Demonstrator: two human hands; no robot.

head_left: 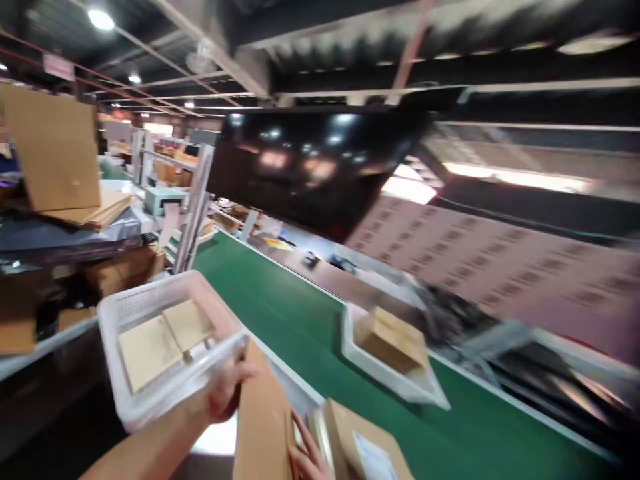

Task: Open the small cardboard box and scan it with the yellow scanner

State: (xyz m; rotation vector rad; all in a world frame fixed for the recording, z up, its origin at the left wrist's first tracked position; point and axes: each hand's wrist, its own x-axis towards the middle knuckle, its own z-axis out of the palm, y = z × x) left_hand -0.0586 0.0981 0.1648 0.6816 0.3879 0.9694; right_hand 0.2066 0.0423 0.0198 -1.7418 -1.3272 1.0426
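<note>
My left hand [231, 385] has its fingers closed on the upper edge of a brown cardboard box [263, 417], next to a white basket [120, 373]. Small tan packages [153, 350] lie in that basket. Low in the view, my right hand [311, 453] rests against the right side of the same cardboard, its fingers spread and partly cut off by the frame. To the right of it stands another carton [363, 440] with a white label. The picture is blurred by motion.
A green conveyor belt [300, 327] runs diagonally past, bearing a white tray [385, 377] with a box [395, 337] inside. Flattened cardboard [55, 150] is stacked at left. A large black screen [310, 167] hangs above the belt. Metal posts [197, 203] stand beside it.
</note>
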